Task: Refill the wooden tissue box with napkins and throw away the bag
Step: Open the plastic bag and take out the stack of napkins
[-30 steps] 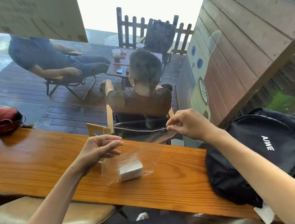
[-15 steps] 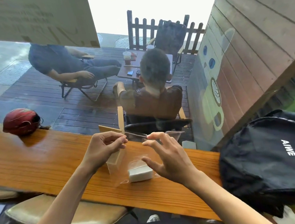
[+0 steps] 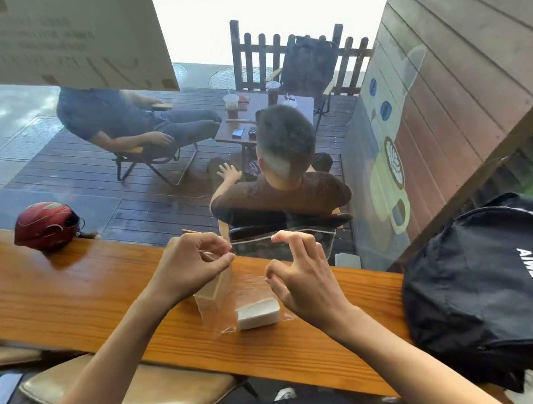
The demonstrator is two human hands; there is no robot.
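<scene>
Now | left hand [image 3: 188, 266] pinches bag [image 3: 259, 279] mouth | right hand [image 3: 300, 276] open | napkins [image 3: 258, 313] lie crosswise

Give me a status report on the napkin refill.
Left hand pinching bag rim; right hand open at its mouth. Napkins still bagged, box unfilled. Backpack beside, nothing blocking.

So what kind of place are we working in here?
Probably a cafe, at a wooden window counter facing a deck. Outside, iced drink cups stand on a small table, and a latte-art coffee cup mural is painted on the wall.
</scene>
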